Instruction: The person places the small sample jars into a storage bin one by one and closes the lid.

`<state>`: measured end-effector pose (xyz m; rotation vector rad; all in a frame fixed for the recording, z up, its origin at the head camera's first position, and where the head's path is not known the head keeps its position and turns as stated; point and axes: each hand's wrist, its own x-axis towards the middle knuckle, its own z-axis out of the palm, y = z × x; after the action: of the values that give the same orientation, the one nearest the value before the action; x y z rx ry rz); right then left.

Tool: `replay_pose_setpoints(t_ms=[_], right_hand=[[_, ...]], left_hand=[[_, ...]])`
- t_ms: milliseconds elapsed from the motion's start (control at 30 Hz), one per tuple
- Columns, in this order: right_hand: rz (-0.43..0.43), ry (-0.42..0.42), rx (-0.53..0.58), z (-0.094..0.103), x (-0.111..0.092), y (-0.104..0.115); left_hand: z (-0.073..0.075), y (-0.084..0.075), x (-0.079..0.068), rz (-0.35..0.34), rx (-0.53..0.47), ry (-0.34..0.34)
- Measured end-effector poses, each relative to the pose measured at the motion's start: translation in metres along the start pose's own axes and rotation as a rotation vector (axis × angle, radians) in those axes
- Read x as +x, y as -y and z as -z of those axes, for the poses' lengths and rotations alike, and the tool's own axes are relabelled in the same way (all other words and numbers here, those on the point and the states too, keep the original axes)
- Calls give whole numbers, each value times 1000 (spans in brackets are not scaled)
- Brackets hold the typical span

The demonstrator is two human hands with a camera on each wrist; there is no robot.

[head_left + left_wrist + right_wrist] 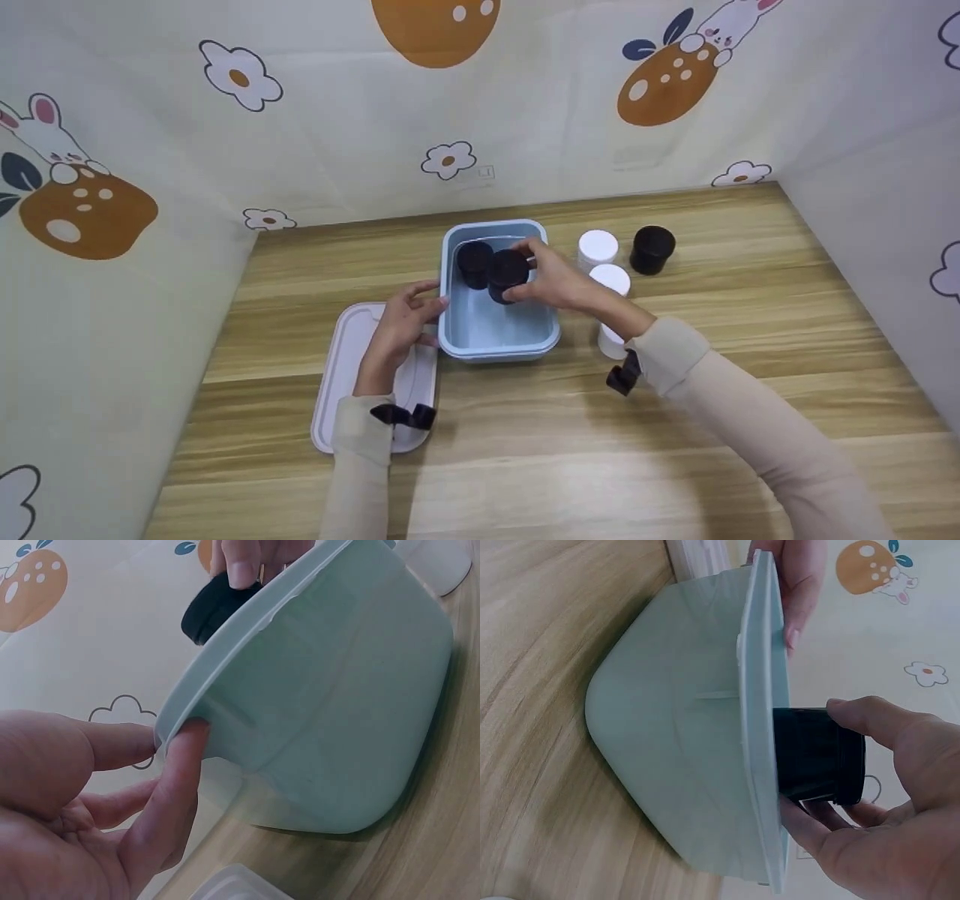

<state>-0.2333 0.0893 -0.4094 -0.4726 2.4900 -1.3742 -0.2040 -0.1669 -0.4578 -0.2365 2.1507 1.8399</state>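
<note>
Gripping black jar (507, 271) near frame centre with right hand (556, 277), jar partly below rim of blue box (499, 351), left hand (405, 319) pinching that rim, white jars (610, 279) right of centre.

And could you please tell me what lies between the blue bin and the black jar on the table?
The head view shows white jars between the blue bin and that black jar; part of the right hand also lies there.

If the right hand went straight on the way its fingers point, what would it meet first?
With its held black container, the right hand would likely meet the other black container, inside the blue tub. Depth is unclear, so it might pass above.
</note>
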Motion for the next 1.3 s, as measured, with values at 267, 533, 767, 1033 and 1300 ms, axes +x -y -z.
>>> replay_pose_setpoints(t_ms=[267,533,767,1033,1300], right_hand=[[45,48,-122,-7,9,1],[-10,81,-128,-19,20,2],[-70,73,-206,-29,29,3],[-103,70,-254,-39,35,11],[-153,62,-260,-51,35,14]], left_hand=[[-1,0,1,7,2,-9],[1,0,0,6,-7,-6],[1,0,1,7,-17,3],[0,-2,1,12,-12,14],[1,0,1,14,-8,12]])
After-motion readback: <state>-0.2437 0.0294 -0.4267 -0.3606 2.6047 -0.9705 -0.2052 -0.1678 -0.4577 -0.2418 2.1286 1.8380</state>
